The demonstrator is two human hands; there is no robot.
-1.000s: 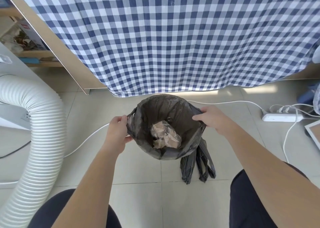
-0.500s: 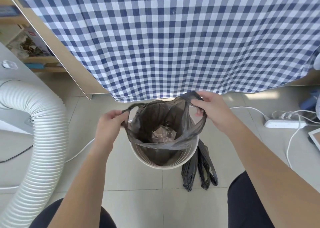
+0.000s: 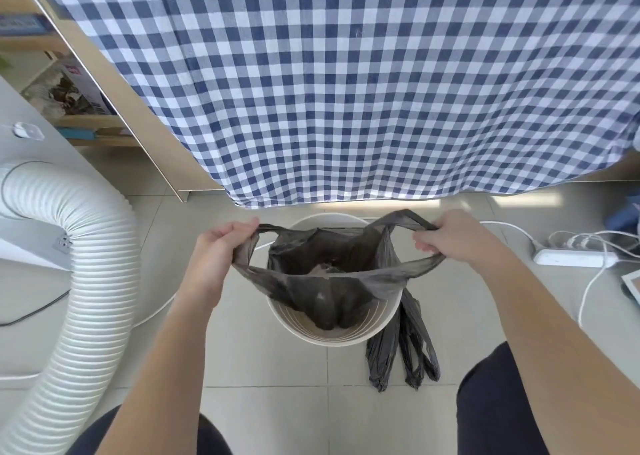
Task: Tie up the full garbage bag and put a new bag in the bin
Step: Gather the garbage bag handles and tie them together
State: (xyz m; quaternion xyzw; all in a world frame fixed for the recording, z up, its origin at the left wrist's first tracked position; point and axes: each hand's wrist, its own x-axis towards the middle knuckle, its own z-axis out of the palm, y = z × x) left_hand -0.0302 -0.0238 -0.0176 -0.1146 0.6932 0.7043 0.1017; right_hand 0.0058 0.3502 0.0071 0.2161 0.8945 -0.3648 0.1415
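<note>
Grey garbage bag [image 3: 329, 298]: handles are enclosed in the curled grip of left hand [image 3: 214, 257] and right hand [image 3: 450, 240]; contents are obscured inside bin [image 3: 346, 341].

Dark grey garbage bag [image 3: 325, 281], mouth gaping, both handle loops stretched wide to either side, belly sagging down in round white bin [image 3: 346, 339]. New bag [image 3: 401, 350], same dark plastic, folded long, lying just right of bin.
</note>
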